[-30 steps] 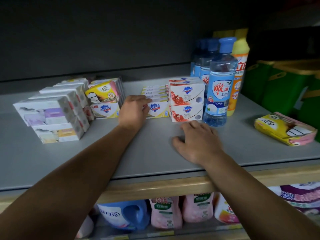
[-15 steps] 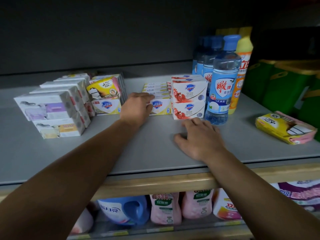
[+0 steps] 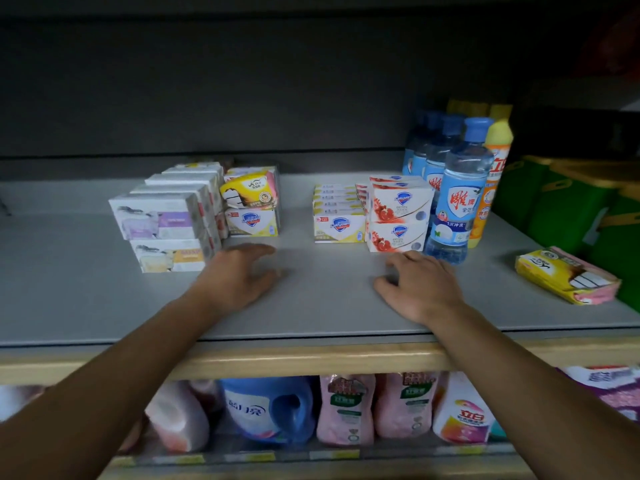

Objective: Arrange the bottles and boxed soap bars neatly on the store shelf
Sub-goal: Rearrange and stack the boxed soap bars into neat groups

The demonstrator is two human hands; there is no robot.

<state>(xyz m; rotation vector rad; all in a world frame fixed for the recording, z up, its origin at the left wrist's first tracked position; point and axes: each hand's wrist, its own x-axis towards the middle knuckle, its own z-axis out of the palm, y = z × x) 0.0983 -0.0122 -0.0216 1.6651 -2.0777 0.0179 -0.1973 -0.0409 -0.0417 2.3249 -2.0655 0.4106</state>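
From where I sit, the back of the shelf (image 3: 104, 299) is lost in shadow, and I cannot count how many blue-capped bottles (image 3: 457, 199) stand behind the front one, nor read the orange bottle (image 3: 493, 188) half hidden behind them. The green packs (image 3: 568, 216) at the far right are cut off by the edge of the view. The left hand (image 3: 239, 278) is blurred at the fingertips.

The shelf is a flat grey board with a pale wooden lip, under a dark back panel. Below it, a lower shelf holds a blue jug (image 3: 270, 410) and pink refill pouches (image 3: 346, 410).

Both hands lie low over the bare board, palms down, fingers spread and relaxed, holding nothing. The right hand (image 3: 419, 285) sits just in front of the red-and-white soap boxes (image 3: 398, 216), which are stacked two high, beside the front bottle. Next to them stands a row of yellow-and-white soap boxes (image 3: 339, 223). To the left, apart from these, are white soap boxes (image 3: 166, 223) in two layers, with a yellow soap pack (image 3: 251, 192) on another box. A loose yellow packet (image 3: 568, 275) lies on its side at right.
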